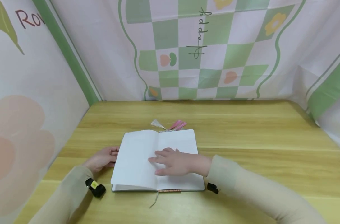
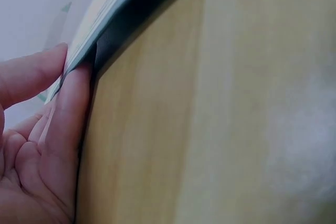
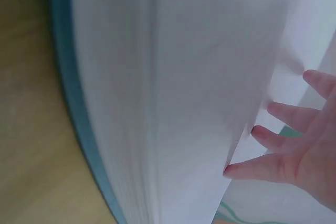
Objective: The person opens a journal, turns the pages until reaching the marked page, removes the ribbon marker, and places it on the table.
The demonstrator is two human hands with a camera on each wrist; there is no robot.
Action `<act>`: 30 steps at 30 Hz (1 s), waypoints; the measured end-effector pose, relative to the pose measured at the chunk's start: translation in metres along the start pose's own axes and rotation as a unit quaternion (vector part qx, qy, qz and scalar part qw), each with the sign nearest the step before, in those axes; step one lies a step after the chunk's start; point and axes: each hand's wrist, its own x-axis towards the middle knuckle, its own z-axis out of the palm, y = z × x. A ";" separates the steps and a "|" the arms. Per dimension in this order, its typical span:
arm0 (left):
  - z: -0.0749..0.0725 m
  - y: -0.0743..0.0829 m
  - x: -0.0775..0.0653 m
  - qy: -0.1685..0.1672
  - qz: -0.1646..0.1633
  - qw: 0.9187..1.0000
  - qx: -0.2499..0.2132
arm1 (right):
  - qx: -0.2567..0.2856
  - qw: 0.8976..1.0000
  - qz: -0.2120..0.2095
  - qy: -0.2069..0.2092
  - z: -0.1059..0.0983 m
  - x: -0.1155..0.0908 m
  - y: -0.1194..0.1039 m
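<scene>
A notebook lies open on the table with blank white pages, its left pages raised a little off the cover. At its left edge, my left hand pinches a stack of pages; the left wrist view shows one finger tucked between the pages and the dark cover, another digit against the page side. My right hand rests on the pages by the centre fold. In the right wrist view its spread, fairly straight fingers touch the paper with their tips.
A white tassel and pink tassels stick out past the notebook's top edge. A thin ribbon hangs from the bottom of the spine. Wooden table surrounds it, with a printed curtain behind and at both sides.
</scene>
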 end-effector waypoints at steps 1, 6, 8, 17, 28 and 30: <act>0.000 0.000 0.000 -0.002 0.002 1.000 0.002 | -0.006 1.000 0.004 -0.003 0.001 0.000 -0.001; -0.001 0.000 0.001 -0.015 0.011 1.000 -0.006 | -0.062 0.998 0.016 -0.009 0.009 0.003 -0.005; -0.002 0.000 0.001 -0.021 0.016 1.000 -0.010 | -0.093 0.996 0.017 -0.008 0.012 0.004 -0.008; -0.002 -0.004 0.002 -0.002 -0.010 0.999 -0.042 | -0.156 0.987 0.025 -0.014 0.014 0.004 -0.012; -0.002 0.001 -0.001 -0.017 -0.002 0.999 -0.027 | -0.152 0.988 0.016 -0.008 0.010 0.003 -0.010; -0.002 0.001 -0.001 -0.015 -0.001 1.000 -0.022 | -0.153 0.988 0.018 -0.005 0.008 0.002 -0.005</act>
